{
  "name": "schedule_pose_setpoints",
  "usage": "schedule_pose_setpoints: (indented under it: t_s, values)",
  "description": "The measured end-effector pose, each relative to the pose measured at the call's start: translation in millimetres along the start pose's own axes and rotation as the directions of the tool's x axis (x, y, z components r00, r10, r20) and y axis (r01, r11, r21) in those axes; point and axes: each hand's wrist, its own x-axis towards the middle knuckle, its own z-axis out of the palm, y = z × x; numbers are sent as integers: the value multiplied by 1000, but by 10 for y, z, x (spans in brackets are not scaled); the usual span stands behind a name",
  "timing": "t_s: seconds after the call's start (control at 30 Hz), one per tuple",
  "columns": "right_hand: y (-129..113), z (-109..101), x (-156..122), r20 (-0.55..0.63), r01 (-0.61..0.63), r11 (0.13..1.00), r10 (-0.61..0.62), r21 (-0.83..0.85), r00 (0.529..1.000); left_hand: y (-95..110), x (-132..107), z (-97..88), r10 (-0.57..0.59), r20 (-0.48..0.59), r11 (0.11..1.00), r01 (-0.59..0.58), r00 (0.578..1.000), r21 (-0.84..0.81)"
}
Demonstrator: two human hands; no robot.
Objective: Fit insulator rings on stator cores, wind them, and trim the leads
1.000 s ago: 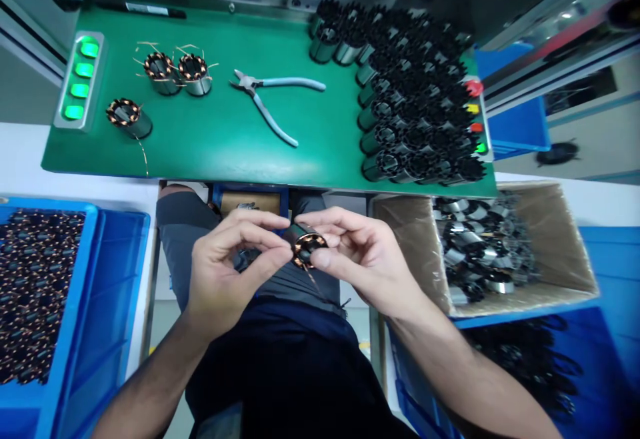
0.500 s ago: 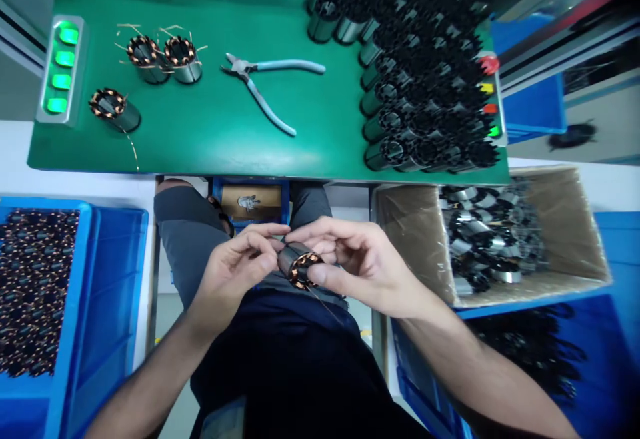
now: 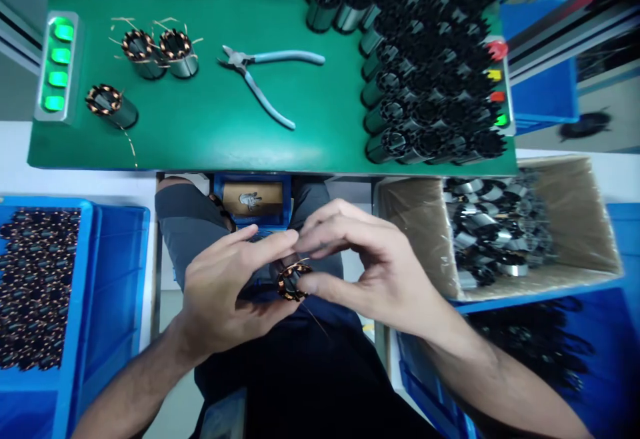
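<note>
A small motor stator point(image 3: 289, 285) with copper windings is held over my lap, its wound end turned toward me. My left hand point(image 3: 230, 285) grips it from the left, thumb below and index finger above. The thumb of my right hand point(image 3: 367, 259) presses on the wound rim, while its bent fingers reach over the top and meet my left fingertips. A thin loose wire point(image 3: 316, 321) trails down from the stator to the right. Part of the stator's body is hidden by my fingers.
On the green mat point(image 3: 200, 139) lie wound stators point(image 3: 180, 59), cutting pliers point(image 3: 260, 72) with spread handles and many bare cores point(image 3: 387, 145). A blue crate point(image 3: 113, 279) of wound stators stands left. To the right is a lined carton point(image 3: 585, 225) of metal parts.
My left hand has opened wider and wrapped further around the stator. My right fingers have risen and curled over it. The stator's wound end has turned more toward me.
</note>
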Motion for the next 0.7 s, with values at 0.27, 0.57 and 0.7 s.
schedule_pose_setpoints:
  t_s: [0.27, 0.57, 0.7]
  values:
    - [160, 57, -151, -422, 28, 988, 39, 150, 906, 100, 85, -7, -142, -259, 986, 159, 956, 48]
    - [177, 202, -172, -255, 223, 968, -245, -112, 935, 85, 105, 47, -125, -178, 989, 137, 976, 57]
    - [185, 285, -160, -342, 61, 995, -30, 82, 939, 76, 74, 141, -101, -138, 994, 105, 985, 17]
